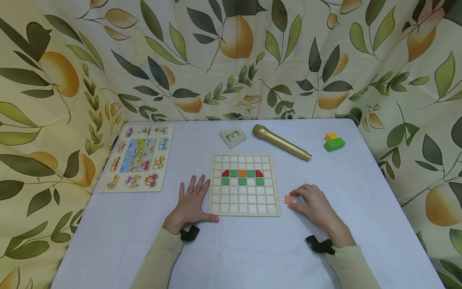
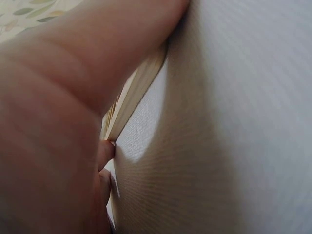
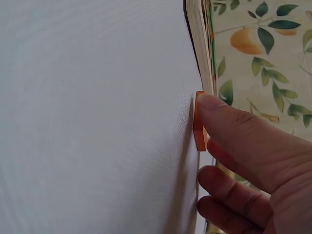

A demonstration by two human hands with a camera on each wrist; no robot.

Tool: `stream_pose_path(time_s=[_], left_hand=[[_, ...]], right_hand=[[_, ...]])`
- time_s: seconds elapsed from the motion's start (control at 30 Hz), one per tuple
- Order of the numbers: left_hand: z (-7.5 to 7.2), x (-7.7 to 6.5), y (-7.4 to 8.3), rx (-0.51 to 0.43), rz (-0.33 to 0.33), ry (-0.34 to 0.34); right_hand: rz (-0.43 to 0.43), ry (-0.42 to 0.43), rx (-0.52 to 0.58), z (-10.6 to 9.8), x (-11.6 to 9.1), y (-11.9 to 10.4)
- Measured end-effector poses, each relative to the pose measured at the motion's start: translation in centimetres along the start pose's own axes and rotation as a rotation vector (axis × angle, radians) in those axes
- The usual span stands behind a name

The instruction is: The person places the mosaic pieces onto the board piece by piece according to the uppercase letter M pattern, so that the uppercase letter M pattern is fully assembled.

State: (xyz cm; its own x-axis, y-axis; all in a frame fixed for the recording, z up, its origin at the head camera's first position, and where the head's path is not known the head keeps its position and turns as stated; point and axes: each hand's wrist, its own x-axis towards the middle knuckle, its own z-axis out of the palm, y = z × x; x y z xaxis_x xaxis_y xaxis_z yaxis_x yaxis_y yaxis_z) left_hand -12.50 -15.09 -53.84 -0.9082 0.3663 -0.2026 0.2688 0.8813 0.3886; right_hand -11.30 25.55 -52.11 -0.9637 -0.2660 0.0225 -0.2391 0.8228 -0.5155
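A wooden-framed grid board (image 1: 243, 198) lies on the white-covered table, with several red and green tiles and an orange tile (image 1: 242, 173) in its upper cells. My left hand (image 1: 191, 206) rests with fingers spread at the board's left side, its thumb stretched along the lower left corner. In the left wrist view, the board's wooden edge (image 2: 141, 90) shows behind the thumb. To the right of the board, my right hand (image 1: 317, 208) pinches a small orange square block (image 1: 288, 199) between thumb and forefinger. The right wrist view shows this block (image 3: 199, 127) low over the cloth.
A patterned card (image 1: 232, 136) and a gold microphone (image 1: 281, 142) lie beyond the board. Farther right are a green block (image 1: 334, 144) and a yellow block (image 1: 331, 136). A vehicle picture puzzle (image 1: 167, 160) lies at the left. Leaf-printed curtains surround the table.
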Motion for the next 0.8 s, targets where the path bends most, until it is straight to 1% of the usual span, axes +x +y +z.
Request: stream_pose_path(time_s=[0.23,0.5,0.8], left_hand=[[0.1,0.1,-0.1,0.015,-0.012,-0.023],[0.1,0.2,-0.2,0.011,-0.012,-0.021],[0.2,0.2,-0.2,0.008,-0.007,-0.014]], right_hand=[[-0.017,0.017,-0.026,0.2,-0.1,-0.2],[-0.032,0.035,-0.027,0.3,0.1,-0.5],[0.035,0.016,-0.013,0.4,0.5,-1.0]])
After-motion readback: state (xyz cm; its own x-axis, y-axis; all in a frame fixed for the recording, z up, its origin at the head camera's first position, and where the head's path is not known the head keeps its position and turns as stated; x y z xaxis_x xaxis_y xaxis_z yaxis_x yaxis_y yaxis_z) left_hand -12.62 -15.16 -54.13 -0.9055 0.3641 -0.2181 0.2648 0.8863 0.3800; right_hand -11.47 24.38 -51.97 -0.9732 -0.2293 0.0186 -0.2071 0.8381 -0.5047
